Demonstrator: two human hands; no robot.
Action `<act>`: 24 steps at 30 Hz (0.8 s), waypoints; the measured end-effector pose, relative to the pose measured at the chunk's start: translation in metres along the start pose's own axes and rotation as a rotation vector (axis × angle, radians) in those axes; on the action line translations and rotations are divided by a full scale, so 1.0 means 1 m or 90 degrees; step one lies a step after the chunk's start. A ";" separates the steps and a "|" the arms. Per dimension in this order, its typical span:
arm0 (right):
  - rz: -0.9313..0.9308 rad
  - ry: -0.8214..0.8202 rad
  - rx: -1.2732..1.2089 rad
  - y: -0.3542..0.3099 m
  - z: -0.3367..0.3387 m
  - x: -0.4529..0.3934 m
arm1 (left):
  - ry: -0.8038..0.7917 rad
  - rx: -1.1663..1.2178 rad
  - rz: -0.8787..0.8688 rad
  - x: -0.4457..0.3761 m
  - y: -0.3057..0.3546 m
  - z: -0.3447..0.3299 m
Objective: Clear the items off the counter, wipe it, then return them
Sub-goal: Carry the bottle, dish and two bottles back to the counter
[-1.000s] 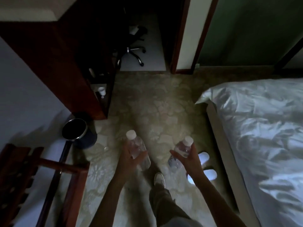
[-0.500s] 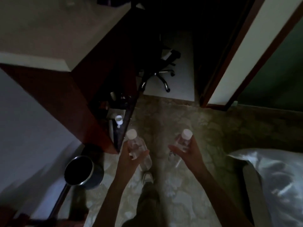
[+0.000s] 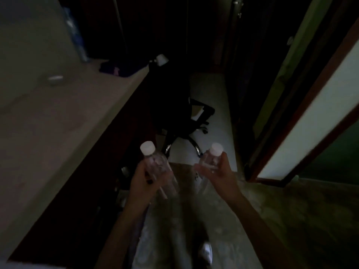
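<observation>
Clear bottles [image 3: 158, 167] in both hands; counter [image 3: 58, 121] left, chair [image 3: 186, 121] ahead.

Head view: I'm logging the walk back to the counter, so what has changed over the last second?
The person has walked forward and turned left: the bed, bin and wooden rack have left view, and the counter now fills the left, the office chair nearer. Unchanged: the left hand grips one capped water bottle, the right hand the other bottle, both upright. Nothing was released.

Bare counter [image 3: 58, 123] left; office chair [image 3: 180, 117] ahead.
</observation>
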State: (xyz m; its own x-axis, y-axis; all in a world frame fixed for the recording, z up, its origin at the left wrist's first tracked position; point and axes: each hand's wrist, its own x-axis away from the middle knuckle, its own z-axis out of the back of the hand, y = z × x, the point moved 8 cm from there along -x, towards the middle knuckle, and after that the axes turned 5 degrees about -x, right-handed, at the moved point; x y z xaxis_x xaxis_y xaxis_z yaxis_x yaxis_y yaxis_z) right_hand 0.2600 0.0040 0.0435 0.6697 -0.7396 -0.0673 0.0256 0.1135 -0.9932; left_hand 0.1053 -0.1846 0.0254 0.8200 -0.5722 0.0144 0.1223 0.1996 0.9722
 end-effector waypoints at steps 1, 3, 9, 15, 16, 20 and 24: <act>0.001 -0.023 -0.015 -0.001 -0.009 -0.030 | 0.026 -0.001 -0.009 -0.023 0.005 0.003; 0.012 -0.062 -0.064 -0.009 -0.029 -0.096 | 0.086 -0.002 -0.033 -0.070 0.021 0.013; 0.068 -0.284 -0.174 -0.071 -0.136 -0.286 | 0.335 0.004 -0.119 -0.179 0.103 0.085; 0.202 -0.444 -0.187 -0.167 -0.257 -0.398 | 0.456 -0.193 -0.141 -0.269 0.173 0.181; 0.221 -0.458 -0.186 -0.178 -0.278 -0.413 | 0.467 -0.210 -0.138 -0.285 0.176 0.198; 0.262 -0.532 -0.173 -0.207 -0.370 -0.475 | 0.526 -0.276 -0.124 -0.355 0.175 0.258; 0.257 -0.554 -0.145 -0.217 -0.453 -0.522 | 0.557 -0.318 -0.078 -0.415 0.159 0.301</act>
State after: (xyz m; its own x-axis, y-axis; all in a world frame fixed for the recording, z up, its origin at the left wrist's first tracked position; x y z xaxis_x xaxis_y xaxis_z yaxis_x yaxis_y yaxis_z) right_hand -0.4316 0.0654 0.2507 0.9117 0.0835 -0.4023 -0.4071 0.0515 -0.9119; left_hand -0.3841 -0.1546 0.2448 0.8835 0.1322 -0.4494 0.2879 0.6036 0.7435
